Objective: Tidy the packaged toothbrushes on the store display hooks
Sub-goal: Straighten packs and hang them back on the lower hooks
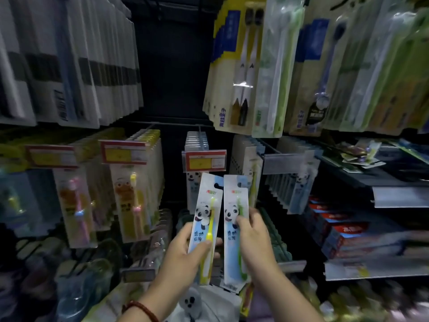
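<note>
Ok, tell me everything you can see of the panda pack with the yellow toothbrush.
The yellow toothbrush pack is a narrow card, pale blue and white, with a cartoon panda, a red-and-green logo near the top and a yellow brush under clear plastic. It is held almost upright, not hung. The left hand grips its lower half, thumb across the front. The green toothbrush pack sits close beside it.

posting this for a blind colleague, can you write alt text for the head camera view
Two hands each hold up a panda toothbrush pack: the left hand grips the yellow-brush pack, the right hand the green-brush pack. More packs hang in rows around them, some behind red price tags.
</note>
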Demonstrator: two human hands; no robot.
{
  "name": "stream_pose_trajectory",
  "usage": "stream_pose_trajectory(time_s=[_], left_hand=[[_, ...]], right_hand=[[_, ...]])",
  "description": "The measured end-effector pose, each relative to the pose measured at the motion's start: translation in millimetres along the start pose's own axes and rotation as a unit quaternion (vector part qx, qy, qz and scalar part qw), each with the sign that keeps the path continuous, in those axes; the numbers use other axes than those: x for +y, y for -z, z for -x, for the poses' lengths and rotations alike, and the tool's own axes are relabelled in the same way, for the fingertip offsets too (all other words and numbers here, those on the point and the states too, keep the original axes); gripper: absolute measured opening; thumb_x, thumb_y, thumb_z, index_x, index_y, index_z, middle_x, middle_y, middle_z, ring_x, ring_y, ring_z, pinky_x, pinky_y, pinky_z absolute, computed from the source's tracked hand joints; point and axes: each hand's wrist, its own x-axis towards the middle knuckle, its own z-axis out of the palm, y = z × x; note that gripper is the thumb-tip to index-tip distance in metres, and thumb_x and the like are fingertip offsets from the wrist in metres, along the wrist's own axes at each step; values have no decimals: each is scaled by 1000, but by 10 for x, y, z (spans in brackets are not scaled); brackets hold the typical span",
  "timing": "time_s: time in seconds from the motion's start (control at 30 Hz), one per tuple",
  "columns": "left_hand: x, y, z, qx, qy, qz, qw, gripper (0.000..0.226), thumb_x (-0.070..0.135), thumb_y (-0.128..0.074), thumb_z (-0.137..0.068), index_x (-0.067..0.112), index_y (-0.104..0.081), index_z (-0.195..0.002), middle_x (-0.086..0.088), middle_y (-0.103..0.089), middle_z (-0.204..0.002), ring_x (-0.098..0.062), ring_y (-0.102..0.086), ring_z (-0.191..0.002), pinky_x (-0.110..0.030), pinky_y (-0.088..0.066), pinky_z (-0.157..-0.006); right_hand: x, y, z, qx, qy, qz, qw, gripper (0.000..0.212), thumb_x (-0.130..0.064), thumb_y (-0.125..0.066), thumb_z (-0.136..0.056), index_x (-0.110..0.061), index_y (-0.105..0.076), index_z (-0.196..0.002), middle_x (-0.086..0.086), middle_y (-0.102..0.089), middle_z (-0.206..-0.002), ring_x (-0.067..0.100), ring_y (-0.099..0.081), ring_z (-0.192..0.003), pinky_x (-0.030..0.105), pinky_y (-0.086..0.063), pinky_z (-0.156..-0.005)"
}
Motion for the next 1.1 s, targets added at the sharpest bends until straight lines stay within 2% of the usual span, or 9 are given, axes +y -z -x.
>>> stream_pose_trajectory(time_s=[0.13, 0.27, 0.4, 0.5, 0.57, 0.63, 0.73, 0.9, 1.1], left_hand=[[-33, -154, -172, 16, -10, 27, 999, 29, 5, -63, -100, 34, -62, -101, 21, -75, -80, 18, -67, -74, -2, -47, -60], [-99, -204, -365, 29, 4, 57, 998, 22, 7, -66, -98, 23, -68, -112, 14, -80, -94, -2, -75, -87, -15, -56, -68], [-46, -242, -555, 39, -17, 86, 995, 27, 3, -64, -98, 21, -70, -116, 8, -80, -101, -13, -76, -95, -27, -62, -78], [-7, -261, -656, 44, -29, 110, 993, 27, 2, -63, -98, 22, -69, -115, 10, -81, -96, -8, -77, -86, -19, -60, -66], [3, -273, -709, 44, -16, 134, 990, 28, 5, -64, -99, 25, -67, -119, 3, -82, -101, -18, -79, -88, -34, -65, -73], [-11, -283, -755, 43, -13, 138, 989, 29, 11, -66, -99, 31, -67, -119, 0, -81, -107, -26, -78, -96, -52, -62, -87], [-43, -293, -806, 45, -3, 151, 988, 28, 11, -67, -98, 35, -68, -113, 0, -81, -105, -29, -78, -94, -58, -60, -89], [-48, -288, -838, 26, 7, 166, 986, 31, 6, -65, -98, 31, -66, -116, -2, -82, -102, -25, -79, -90, -51, -64, -81], [-40, -253, -829, 8, -4, 154, 988, 33, 3, -63, -98, 30, -66, -115, -2, -82, -100, -25, -79, -91, -39, -66, -80]], right_hand=[[31, -41, -65, 28, 18, -5, 999, 26, -16, -46, -101, -33, -61, -114, -6, -71, -99, 8, -66, -82, 28, -50, -70], [53, -22, -176, 40, 55, -2, 998, 28, -13, -49, -102, -32, -56, -121, -12, -67, -104, -8, -63, -81, 14, -50, -67], [25, 30, -369, 58, 79, -11, 995, 30, -18, -51, -105, -33, -51, -130, -13, -67, -113, 3, -66, -102, 32, -55, -87], [4, 54, -511, 45, 73, -23, 996, 44, -22, -50, -106, -35, -44, -148, -11, -62, -136, 13, -59, -126, 41, -50, -105], [2, 73, -604, 52, 74, -43, 995, 50, -24, -52, -105, -33, -40, -153, -9, -55, -147, 13, -51, -136, 38, -45, -112], [-7, 96, -671, 73, 81, -61, 992, 47, -23, -55, -104, -28, -46, -150, -8, -58, -142, 12, -54, -132, 22, -49, -102], [-6, 130, -764, 101, 85, -73, 989, 35, -20, -58, -102, -21, -58, -138, -10, -68, -120, 3, -63, -107, 3, -49, -73], [-15, 195, -925, 171, 100, -61, 978, 13, -23, -64, -99, -20, -64, -111, -7, -70, -96, 9, -65, -85, 7, -46, -60], [55, 224, -1020, 167, 64, -35, 983, 18, -32, -62, -100, -19, -66, -110, -11, -67, -94, 12, -64, -89, 20, -45, -67]])
